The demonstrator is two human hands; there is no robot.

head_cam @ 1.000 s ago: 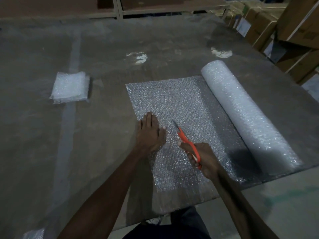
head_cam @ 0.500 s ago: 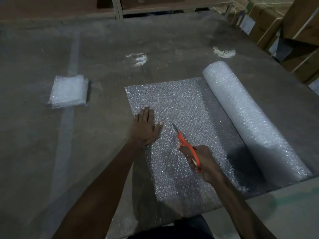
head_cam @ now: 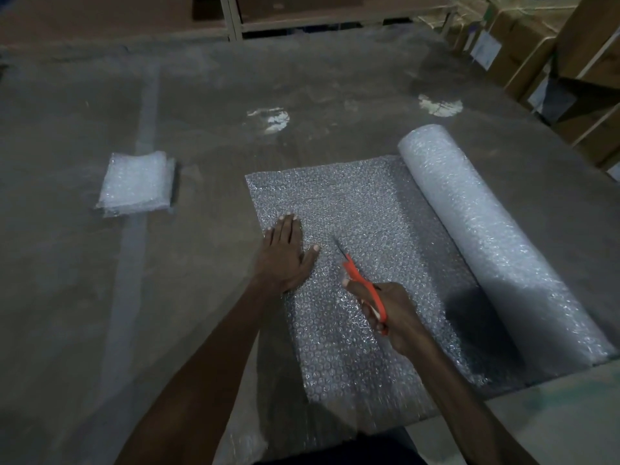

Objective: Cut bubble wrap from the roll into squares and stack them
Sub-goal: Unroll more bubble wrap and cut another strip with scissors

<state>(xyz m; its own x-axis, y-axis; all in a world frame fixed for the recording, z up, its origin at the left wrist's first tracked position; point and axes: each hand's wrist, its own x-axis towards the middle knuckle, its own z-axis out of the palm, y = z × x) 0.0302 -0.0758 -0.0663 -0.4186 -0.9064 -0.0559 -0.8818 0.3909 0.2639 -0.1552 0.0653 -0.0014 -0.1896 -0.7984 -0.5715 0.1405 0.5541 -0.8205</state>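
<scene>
A bubble wrap roll [head_cam: 496,239] lies on the right of the table, with an unrolled sheet [head_cam: 362,209] spread flat to its left. My left hand [head_cam: 285,256] presses flat on the sheet's left side, fingers straight. My right hand [head_cam: 392,313] grips orange-handled scissors [head_cam: 360,280], whose blades point away from me over the middle of the sheet. A stack of cut bubble wrap squares [head_cam: 137,184] sits far left on the table.
The wide grey table [head_cam: 302,95] stretches ahead, with a pale stripe down its left part. Cardboard boxes [head_cam: 550,62] crowd the right edge. A shelf frame [head_cam: 235,18] stands behind the far edge. The near edge runs just below the sheet.
My left hand has slid forward along the sheet's left side. The scissors and my right hand have advanced a little away from me along the sheet.
</scene>
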